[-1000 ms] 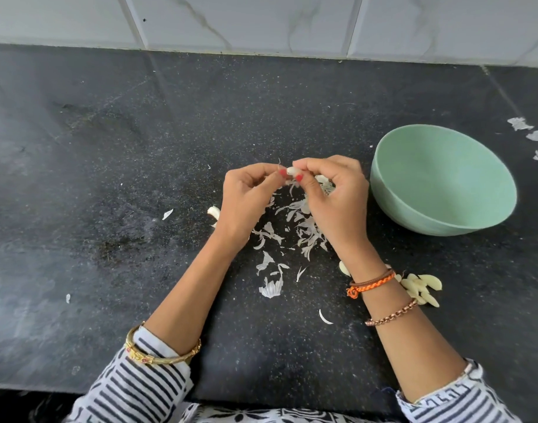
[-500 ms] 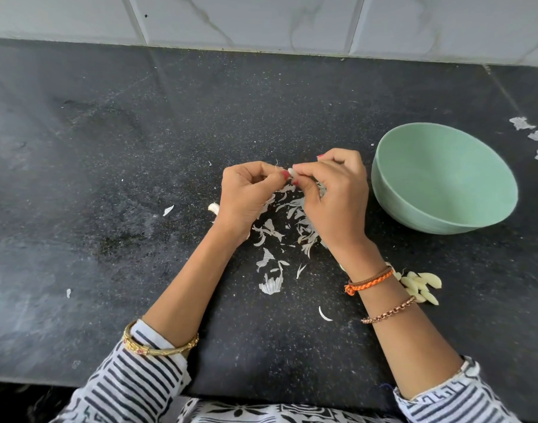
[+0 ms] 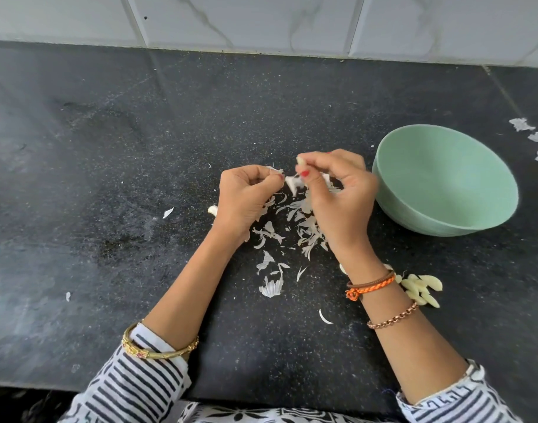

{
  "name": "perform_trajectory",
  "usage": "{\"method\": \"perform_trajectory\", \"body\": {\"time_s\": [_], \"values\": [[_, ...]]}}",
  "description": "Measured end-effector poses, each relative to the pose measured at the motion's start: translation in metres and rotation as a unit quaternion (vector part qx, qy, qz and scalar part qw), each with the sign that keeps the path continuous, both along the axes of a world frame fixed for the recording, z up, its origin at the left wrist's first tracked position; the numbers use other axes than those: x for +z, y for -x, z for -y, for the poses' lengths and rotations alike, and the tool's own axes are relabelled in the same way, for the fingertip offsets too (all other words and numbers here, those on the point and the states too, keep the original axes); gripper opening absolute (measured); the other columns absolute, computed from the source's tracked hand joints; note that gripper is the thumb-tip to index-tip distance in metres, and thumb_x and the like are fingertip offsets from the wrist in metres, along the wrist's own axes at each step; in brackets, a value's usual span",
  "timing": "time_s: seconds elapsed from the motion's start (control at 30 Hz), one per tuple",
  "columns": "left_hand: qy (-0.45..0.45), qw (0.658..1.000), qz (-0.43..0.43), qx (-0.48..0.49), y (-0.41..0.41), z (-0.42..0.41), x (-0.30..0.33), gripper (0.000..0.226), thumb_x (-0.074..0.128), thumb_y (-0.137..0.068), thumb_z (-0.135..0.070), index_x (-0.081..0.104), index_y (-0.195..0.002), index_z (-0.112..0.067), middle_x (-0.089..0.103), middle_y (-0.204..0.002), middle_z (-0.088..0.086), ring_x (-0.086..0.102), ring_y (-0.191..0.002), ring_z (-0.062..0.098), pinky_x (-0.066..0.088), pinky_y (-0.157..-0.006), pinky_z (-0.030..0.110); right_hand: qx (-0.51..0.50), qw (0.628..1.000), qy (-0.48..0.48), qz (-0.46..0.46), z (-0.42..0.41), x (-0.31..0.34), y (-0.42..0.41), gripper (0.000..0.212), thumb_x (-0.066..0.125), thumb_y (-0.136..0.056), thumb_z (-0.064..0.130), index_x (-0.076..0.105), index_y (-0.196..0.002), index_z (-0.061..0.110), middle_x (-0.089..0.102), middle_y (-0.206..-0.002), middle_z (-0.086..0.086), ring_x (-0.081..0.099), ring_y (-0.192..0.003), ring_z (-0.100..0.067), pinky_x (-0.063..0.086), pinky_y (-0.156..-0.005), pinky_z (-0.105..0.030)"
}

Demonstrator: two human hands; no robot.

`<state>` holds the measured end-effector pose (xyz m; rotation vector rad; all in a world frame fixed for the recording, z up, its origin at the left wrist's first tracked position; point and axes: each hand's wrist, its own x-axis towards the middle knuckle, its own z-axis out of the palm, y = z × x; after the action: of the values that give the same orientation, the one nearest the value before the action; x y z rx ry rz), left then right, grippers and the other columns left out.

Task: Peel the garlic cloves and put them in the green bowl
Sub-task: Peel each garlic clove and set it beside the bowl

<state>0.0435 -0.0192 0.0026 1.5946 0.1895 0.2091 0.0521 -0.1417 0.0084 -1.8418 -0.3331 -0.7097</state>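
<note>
Both hands are raised just above the dark speckled surface (image 3: pixel 109 178), near its middle. The right hand (image 3: pixel 338 190) pinches a garlic clove (image 3: pixel 300 161) between thumb and fingertips, its pale tip showing at the top of the grip, and a strip of white skin (image 3: pixel 293 183) hangs from the clove below the thumb. The left hand (image 3: pixel 246 196) has its fingers curled in and pinches a small shred of skin (image 3: pixel 275 170) just left of the clove; the two hands are close but apart.

The green bowl (image 3: pixel 444 184) stands to the right of the right hand, almost touching its knuckles in this view, and no cloves show in the part of its inside that can be seen. A small heap of peeled cloves (image 3: pixel 423 290) lies on the surface near the right wrist, on its right side. Loose garlic skins (image 3: pixel 295 227) are scattered under and nearer than the hands. Another clove (image 3: pixel 213 210) peeks out at the left edge of the left hand. A few more skin scraps (image 3: pixel 528 132) lie far right, beyond the bowl.
</note>
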Motion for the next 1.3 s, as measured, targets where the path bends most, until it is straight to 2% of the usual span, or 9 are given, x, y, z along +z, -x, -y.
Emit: {"method": "perform_trajectory", "body": {"time_s": [0.1, 0.2, 0.27, 0.4, 0.57, 0.83, 1.0, 1.13, 1.3], "values": [[-0.115, 0.993, 0.028, 0.018, 0.000, -0.003, -0.002, 0.040, 0.058, -0.084, -0.010, 0.042, -0.048, -0.012, 0.034, -0.044, -0.013, 0.028, -0.044, 0.001, 0.027, -0.045, 0.014, -0.010, 1.000, -0.025, -0.015, 0.003, 0.002, -0.002, 0.012, 0.067, -0.081, 0.009, 0.072, -0.091, 0.012, 0.064, -0.076, 0.009, 0.057, -0.076, -0.019, 0.043, -0.076, -0.019], [-0.127, 0.989, 0.080, 0.013, 0.003, 0.001, -0.002, 0.050, 0.055, -0.090, -0.021, 0.035, -0.049, 0.000, 0.030, -0.046, 0.003, 0.024, -0.047, 0.005, 0.023, -0.045, 0.020, -0.009, 0.999, 0.008, -0.044, 0.002, -0.002, -0.002, 0.015, 0.063, -0.083, 0.014, 0.074, -0.093, 0.010, 0.065, -0.080, 0.011, 0.056, -0.079, -0.015, 0.040, -0.077, -0.015], [-0.112, 0.989, 0.096, 0.019, 0.005, 0.003, -0.003, 0.046, 0.060, -0.090, -0.020, 0.048, -0.050, 0.000, 0.041, -0.047, 0.009, 0.031, -0.048, 0.006, 0.028, -0.047, 0.019, -0.006, 0.998, 0.038, -0.051, 0.000, -0.004, -0.002, 0.016, 0.061, -0.083, 0.016, 0.074, -0.093, 0.011, 0.064, -0.083, 0.013, 0.058, -0.084, -0.018, 0.040, -0.078, -0.014], [-0.045, 0.995, 0.092, 0.017, 0.003, 0.001, -0.001, 0.011, 0.064, -0.086, -0.012, 0.068, -0.076, -0.013, 0.060, -0.064, 0.000, 0.044, -0.055, 0.002, 0.036, -0.054, 0.014, -0.018, 0.997, 0.064, -0.042, 0.001, -0.003, -0.001, 0.012, 0.067, -0.079, 0.017, 0.074, -0.089, 0.013, 0.061, -0.080, 0.016, 0.056, -0.088, -0.019, 0.035, -0.079, -0.005], [-0.002, 0.997, 0.074, -0.016, 0.004, 0.000, 0.002, 0.013, 0.062, -0.086, -0.006, 0.071, -0.081, -0.014, 0.067, -0.064, -0.012, 0.051, -0.055, -0.003, 0.038, -0.054, 0.010, -0.025, 0.994, 0.103, -0.027, 0.000, -0.005, 0.000, 0.012, 0.073, -0.073, 0.014, 0.074, -0.085, 0.014, 0.054, -0.077, 0.018, 0.054, -0.086, -0.017, 0.034, -0.078, -0.004], [0.085, 0.994, -0.011, -0.061, 0.002, -0.001, 0.004, 0.024, 0.057, -0.089, -0.007, 0.071, -0.070, -0.014, 0.062, -0.059, -0.006, 0.045, -0.055, 0.004, 0.036, -0.051, 0.015, -0.039, 0.995, 0.093, -0.021, 0.001, -0.006, -0.001, 0.011, 0.071, -0.075, 0.012, 0.074, -0.086, 0.014, 0.058, -0.080, 0.011, 0.048, -0.085, -0.010, 0.035, -0.076, -0.002], [0.127, 0.988, -0.015, -0.081, 0.003, -0.001, 0.006, 0.024, 0.059, -0.086, -0.003, 0.073, -0.071, -0.015, 0.063, -0.059, -0.005, 0.048, -0.054, 0.002, 0.038, -0.052, 0.013, -0.038, 0.994, 0.097, -0.025, 0.003, -0.008, -0.003, 0.010, 0.072, -0.076, 0.013, 0.074, -0.085, 0.015, 0.065, -0.078, 0.000, 0.048, -0.086, -0.010, 0.034, -0.076, -0.003], [0.128, 0.989, 0.009, -0.070, 0.002, -0.001, 0.004, 0.028, 0.061, -0.083, 0.000, 0.075, -0.064, -0.017, 0.063, -0.055, -0.006, 0.046, -0.052, 0.002, 0.036, -0.051, 0.013, -0.026, 0.995, 0.094, -0.008, 0.002, -0.007, -0.002, 0.007, 0.069, -0.076, 0.013, 0.074, -0.081, 0.013, 0.060, -0.073, 0.012, 0.049, -0.085, -0.012, 0.034, -0.076, -0.004], [0.124, 0.992, 0.024, -0.026, 0.001, 0.004, 0.002, 0.019, 0.062, -0.066, -0.008, 0.069, -0.050, -0.016, 0.062, -0.053, -0.006, 0.042, -0.048, 0.003, 0.033, -0.048, 0.014, -0.024, 0.993, 0.104, 0.047, -0.002, -0.005, 0.001, 0.006, 0.072, -0.072, 0.005, 0.073, -0.076, 0.010, 0.039, -0.070, 0.033, 0.053, -0.080, -0.020, 0.037, -0.073, -0.010]]}}
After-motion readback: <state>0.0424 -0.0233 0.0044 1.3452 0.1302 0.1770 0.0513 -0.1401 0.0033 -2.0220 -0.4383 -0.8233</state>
